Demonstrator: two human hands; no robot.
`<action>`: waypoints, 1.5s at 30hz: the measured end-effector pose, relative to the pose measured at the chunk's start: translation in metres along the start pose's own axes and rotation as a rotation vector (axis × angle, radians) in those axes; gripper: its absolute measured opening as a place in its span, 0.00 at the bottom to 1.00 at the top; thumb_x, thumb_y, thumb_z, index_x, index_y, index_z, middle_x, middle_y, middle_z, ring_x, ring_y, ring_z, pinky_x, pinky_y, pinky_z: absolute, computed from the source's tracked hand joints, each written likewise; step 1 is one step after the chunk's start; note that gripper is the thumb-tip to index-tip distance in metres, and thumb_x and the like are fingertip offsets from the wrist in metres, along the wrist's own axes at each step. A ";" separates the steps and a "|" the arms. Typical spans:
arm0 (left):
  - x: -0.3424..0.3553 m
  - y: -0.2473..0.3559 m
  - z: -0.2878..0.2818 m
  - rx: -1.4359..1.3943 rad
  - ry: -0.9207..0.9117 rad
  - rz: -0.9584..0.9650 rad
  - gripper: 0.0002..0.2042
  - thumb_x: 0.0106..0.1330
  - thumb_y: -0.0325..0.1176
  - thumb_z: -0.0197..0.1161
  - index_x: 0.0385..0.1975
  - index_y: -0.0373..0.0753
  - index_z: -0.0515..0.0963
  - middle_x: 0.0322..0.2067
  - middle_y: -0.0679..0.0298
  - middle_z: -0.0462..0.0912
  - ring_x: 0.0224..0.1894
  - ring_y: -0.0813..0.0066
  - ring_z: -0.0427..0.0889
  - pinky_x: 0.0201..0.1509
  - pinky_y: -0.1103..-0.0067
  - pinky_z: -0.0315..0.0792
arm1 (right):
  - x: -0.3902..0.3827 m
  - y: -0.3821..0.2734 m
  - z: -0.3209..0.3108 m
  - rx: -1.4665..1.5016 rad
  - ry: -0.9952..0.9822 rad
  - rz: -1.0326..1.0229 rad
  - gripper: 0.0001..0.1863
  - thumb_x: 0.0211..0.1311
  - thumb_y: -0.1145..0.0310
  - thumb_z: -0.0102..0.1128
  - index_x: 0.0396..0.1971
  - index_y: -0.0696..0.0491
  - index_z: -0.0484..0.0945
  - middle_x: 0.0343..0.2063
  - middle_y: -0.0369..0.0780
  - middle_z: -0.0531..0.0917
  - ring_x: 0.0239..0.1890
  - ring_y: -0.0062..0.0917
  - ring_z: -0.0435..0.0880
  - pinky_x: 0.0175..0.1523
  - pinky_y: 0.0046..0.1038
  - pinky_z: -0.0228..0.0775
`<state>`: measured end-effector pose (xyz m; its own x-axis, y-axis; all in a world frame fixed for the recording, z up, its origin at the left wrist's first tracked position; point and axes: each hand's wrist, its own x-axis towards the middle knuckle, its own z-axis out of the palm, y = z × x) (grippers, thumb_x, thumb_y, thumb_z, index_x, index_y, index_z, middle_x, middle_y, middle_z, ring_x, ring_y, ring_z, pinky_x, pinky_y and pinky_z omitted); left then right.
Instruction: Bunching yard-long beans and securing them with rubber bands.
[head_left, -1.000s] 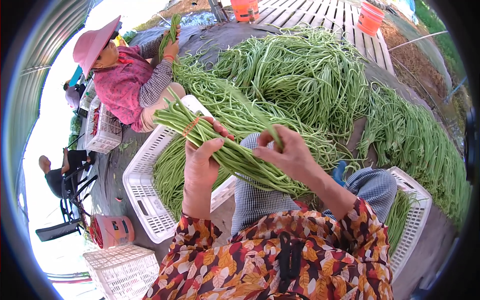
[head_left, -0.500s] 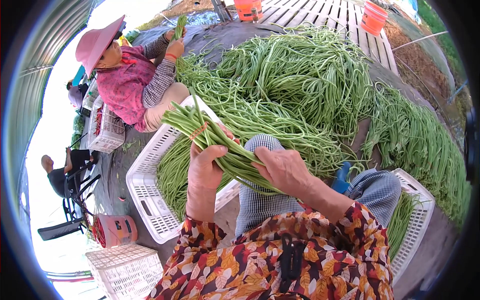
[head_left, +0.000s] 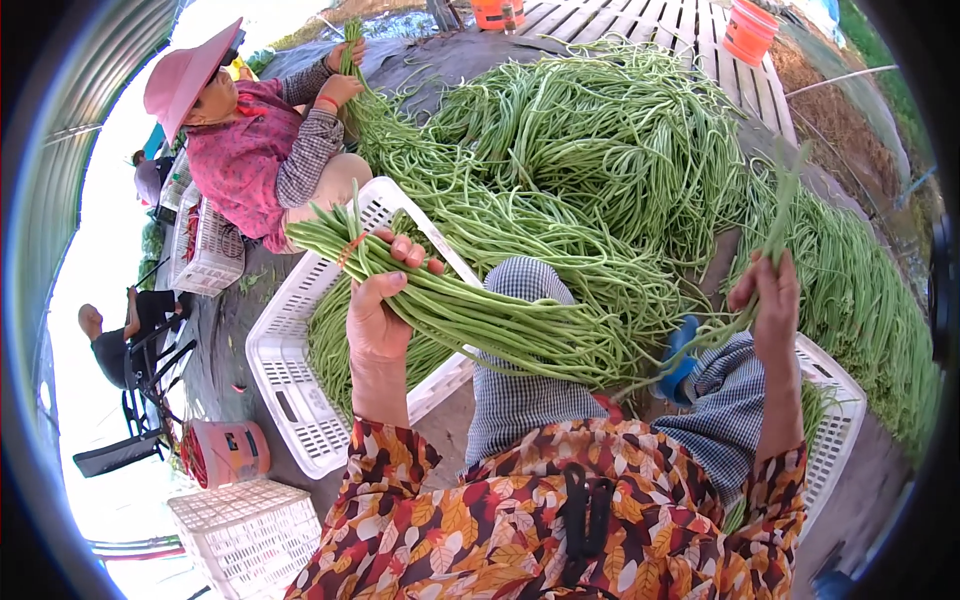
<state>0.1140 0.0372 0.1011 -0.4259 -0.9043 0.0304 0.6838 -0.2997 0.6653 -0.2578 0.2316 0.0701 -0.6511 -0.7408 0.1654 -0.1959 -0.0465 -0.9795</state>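
Note:
My left hand [head_left: 378, 325] is wrapped round a thick bundle of green long beans [head_left: 510, 325], gripping it near one end. A red band [head_left: 352, 248] circles that end, and the rest of the bundle stretches across my knees to the right. Out to the right, my right hand [head_left: 772, 310] is raised and closed on a few long beans [head_left: 782, 215]; their tips are smeared by motion. Below the bundle, more beans lie in a white slotted crate [head_left: 290, 400] on my left. Beyond my knees spreads a large heap of loose long beans [head_left: 600, 150].
A second white crate [head_left: 838, 435] with beans stands at my right. At the far left sits a co-worker in a pink hat [head_left: 240, 160], holding beans. Orange buckets [head_left: 750, 35] stand at the back by wooden slats [head_left: 660, 30]; a pink bucket [head_left: 230, 455] is at left.
My right hand has left the bundle and swung up to the right with a few beans. My left hand has shifted slightly left with the bundle, whose loose length now shows.

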 end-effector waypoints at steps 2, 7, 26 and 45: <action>-0.006 0.004 0.003 0.025 0.015 0.010 0.22 0.45 0.17 0.57 0.42 0.41 0.69 0.34 0.66 0.70 0.41 0.72 0.73 0.52 0.64 0.73 | 0.023 -0.023 0.001 0.066 0.055 -0.019 0.09 0.72 0.65 0.42 0.38 0.53 0.69 0.16 0.31 0.69 0.14 0.11 0.66 0.17 0.15 0.58; -0.005 -0.004 0.018 0.123 -0.111 0.004 0.23 0.45 0.18 0.58 0.44 0.41 0.68 0.34 0.66 0.70 0.41 0.70 0.73 0.54 0.63 0.72 | 0.057 -0.053 0.051 -0.333 -0.137 -0.052 0.10 0.72 0.63 0.43 0.39 0.54 0.69 0.16 0.32 0.69 0.15 0.14 0.68 0.18 0.17 0.59; -0.023 -0.009 0.054 0.320 -0.110 -0.038 0.21 0.56 0.22 0.65 0.50 0.36 0.69 0.40 0.65 0.77 0.43 0.73 0.77 0.51 0.76 0.72 | 0.003 -0.130 0.215 0.182 -0.556 -0.371 0.09 0.51 0.68 0.68 0.29 0.57 0.79 0.23 0.42 0.82 0.23 0.28 0.82 0.29 0.28 0.72; -0.018 -0.026 0.058 0.398 -0.149 -0.089 0.24 0.52 0.20 0.67 0.50 0.37 0.70 0.39 0.67 0.77 0.43 0.77 0.78 0.48 0.78 0.74 | 0.027 -0.157 0.223 0.214 -0.282 -0.658 0.08 0.62 0.71 0.58 0.32 0.58 0.70 0.21 0.38 0.75 0.20 0.19 0.73 0.25 0.22 0.64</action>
<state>0.0693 0.0785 0.1263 -0.5740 -0.8175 0.0475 0.3708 -0.2077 0.9052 -0.0806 0.0692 0.2028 -0.2305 -0.6573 0.7175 -0.3141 -0.6476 -0.6942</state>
